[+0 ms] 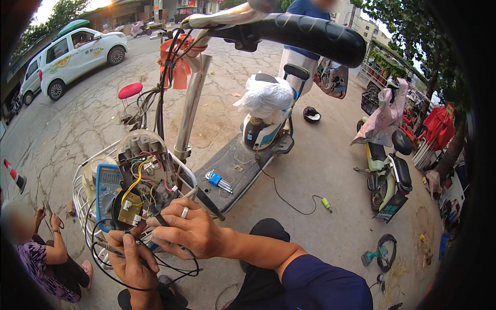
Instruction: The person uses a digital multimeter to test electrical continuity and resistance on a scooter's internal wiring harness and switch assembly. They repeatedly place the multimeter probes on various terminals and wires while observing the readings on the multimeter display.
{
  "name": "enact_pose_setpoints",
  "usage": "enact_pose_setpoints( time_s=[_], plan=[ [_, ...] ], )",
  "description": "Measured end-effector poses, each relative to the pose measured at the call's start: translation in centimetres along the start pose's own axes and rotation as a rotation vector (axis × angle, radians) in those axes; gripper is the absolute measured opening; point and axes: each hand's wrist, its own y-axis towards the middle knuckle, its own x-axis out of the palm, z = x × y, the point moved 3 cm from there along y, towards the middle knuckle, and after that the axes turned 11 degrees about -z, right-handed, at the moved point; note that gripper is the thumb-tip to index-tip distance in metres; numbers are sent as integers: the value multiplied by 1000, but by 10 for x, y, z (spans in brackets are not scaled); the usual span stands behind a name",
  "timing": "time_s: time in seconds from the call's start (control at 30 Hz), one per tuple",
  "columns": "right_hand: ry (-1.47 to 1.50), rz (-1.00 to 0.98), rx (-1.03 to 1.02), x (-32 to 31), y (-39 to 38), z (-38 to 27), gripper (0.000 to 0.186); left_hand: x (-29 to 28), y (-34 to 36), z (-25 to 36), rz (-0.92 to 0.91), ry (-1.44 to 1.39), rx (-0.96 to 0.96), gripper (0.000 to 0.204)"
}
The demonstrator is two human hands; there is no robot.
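Note:
My right hand (191, 230), with a ring on one finger, is closed around a dark multimeter probe (156, 213). Its tip points toward a small circuit board (125, 213) with white connectors and yellow wires. Below the board, my left hand (133, 261) is closed, with a second, greyish probe (110, 249) lying across it; its fingertips are close to the board's lower edge. A blue digital multimeter (107, 178) leans beside the opened plastic headlight housing (138, 140), where loose coloured wires show. Black test leads (173, 269) loop under both hands.
The white wire basket (81, 178) surrounds the housing. An electric scooter's handlebar grip (315, 39) crosses overhead. Its footboard (243, 168) bears a blue hex key set (218, 181). A green-handled tool (326, 204) lies right. A person (49, 253) crouches left; another stands behind the scooter.

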Motion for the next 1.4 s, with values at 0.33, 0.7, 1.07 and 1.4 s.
enact_pose_setpoints(
  time_s=[0.33,0.7,1.07,1.4],
  plan=[
    [-4,17,-13,-1,1,-1,42,2,0,2,-9,30,0,20],
    [-6,11,-44,-3,8,0,39,1,0,4,-2,17,4,19],
    [-117,150,36,-15,6,28,44,-1,0,12,-15,-50,-64,19],
    [-91,163,45,-18,4,29,44,4,1,13,-49,49,-75,22]
  ],
)
